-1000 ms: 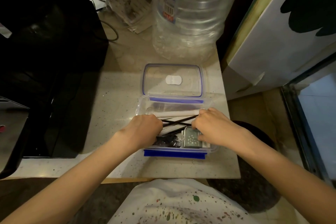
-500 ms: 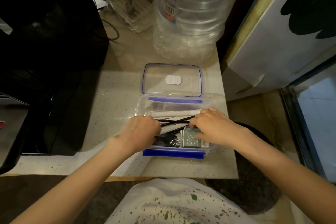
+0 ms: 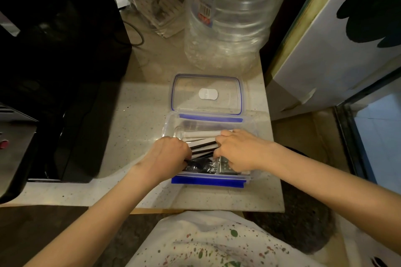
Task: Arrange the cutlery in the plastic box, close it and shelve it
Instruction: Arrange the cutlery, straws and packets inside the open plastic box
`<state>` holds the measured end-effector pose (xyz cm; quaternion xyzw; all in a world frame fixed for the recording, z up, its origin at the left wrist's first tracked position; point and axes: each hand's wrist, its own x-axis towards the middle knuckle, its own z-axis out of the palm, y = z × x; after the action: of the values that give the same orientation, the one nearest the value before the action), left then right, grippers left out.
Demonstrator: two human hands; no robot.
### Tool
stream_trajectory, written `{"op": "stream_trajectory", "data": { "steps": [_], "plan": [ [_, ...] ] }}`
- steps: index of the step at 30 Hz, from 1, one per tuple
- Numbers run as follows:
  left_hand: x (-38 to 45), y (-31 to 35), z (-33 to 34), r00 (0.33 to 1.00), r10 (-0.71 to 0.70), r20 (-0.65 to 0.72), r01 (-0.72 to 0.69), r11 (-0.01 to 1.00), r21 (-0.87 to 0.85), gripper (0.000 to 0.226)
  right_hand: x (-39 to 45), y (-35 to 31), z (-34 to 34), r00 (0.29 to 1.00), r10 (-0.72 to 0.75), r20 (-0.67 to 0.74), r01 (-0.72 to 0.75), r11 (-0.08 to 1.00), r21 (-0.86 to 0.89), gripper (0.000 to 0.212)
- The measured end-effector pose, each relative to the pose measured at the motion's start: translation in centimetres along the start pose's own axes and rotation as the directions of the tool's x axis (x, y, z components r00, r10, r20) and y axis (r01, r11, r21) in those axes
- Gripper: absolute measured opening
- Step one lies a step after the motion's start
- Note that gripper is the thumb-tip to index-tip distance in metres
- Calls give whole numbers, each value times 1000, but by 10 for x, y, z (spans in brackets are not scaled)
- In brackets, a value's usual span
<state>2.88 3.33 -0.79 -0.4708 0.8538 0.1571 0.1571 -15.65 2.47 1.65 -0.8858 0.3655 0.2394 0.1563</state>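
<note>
One open plastic box, near the countertop's front right corner with its one lid behind, was entered by two hands, left hand and right hand, curled round black cutlery.

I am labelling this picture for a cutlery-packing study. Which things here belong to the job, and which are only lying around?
Belong to the job:
- plastic box, open
- lid, lying flat behind the box
- cutlery inside the box
- left hand and right hand, both in the box

Only lying around:
- big water bottle
- power strip
- black appliance
</note>
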Motion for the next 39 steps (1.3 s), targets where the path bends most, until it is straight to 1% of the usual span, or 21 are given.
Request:
{"op": "stream_trajectory", "data": {
  "steps": [3,5,9,15,19,21,27,31,34,36,39],
  "plan": [
    [0,-1,0,1000,2,9,-2,1000,-16,23,1,4,-3,1000,9,12,-8,997,-77,39],
    [1,-1,0,1000,0,13,0,1000,-19,23,3,5,-3,1000,5,3,-5,996,-84,37],
    [1,0,-1,1000,1,20,0,1000,-20,23,6,6,-3,1000,-5,-13,4,999,-40,30],
    [1,-1,0,1000,2,8,-1,1000,-28,23,-4,14,-15,999,-24,-32,26,996,84,14],
    [1,-1,1,1000,8,13,-7,999,-37,23,-11,20,-18,996,22,91,-46,964,262,18],
    [1,-1,1,1000,9,14,-9,999,-37,23,-12,22,-16,992,32,124,-68,951,301,21],
    [1,-1,-1,1000,16,11,-15,999,-34,23,-9,22,-12,988,32,149,-80,941,328,26],
    [0,0,-3,1000,23,9,-23,999,-39,23,-7,25,-10,991,38,126,-83,925,370,21],
    [0,0,-4,1000,23,3,-23,999,-43,21,-11,32,-13,994,85,75,-110,874,474,21],
    [-1,0,-6,1000,14,3,-14,998,-66,21,-18,41,-18,987,158,-1,-129,810,572,17],
    [-1,1,-9,1000,10,5,-9,994,-104,23,-33,58,-24,933,343,-107,-138,618,774,10]
  ]
}}
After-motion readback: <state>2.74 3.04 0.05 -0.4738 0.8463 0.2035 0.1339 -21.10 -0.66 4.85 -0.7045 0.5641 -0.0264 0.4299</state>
